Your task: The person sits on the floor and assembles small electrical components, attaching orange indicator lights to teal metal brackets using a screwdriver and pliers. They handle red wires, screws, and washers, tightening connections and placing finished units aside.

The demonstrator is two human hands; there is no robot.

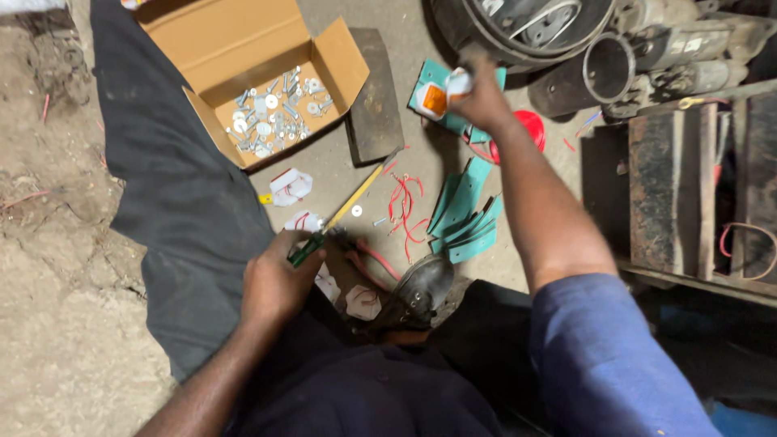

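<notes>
My left hand point(275, 283) grips the green handle of a screwdriver point(344, 212) whose yellow shaft points up and right across the floor. My right hand point(483, 95) is stretched far forward and holds a small white and orange container point(441, 95) over a teal metal plate point(433, 77). A red round lid point(530, 128) lies just beside that hand. Red wires point(402, 206) and a stack of teal metal brackets point(465, 214) lie on the floor between my hands. My black shoe point(421, 291) rests below them.
An open cardboard box point(243, 48) holds several bolts, nuts and washers point(271, 113). A dark flat block point(374, 93) lies next to it. A black cloth point(174, 186) covers the left floor. Motor parts and a metal cylinder point(607, 69) stand at the top right, a rusty frame point(688, 186) at the right.
</notes>
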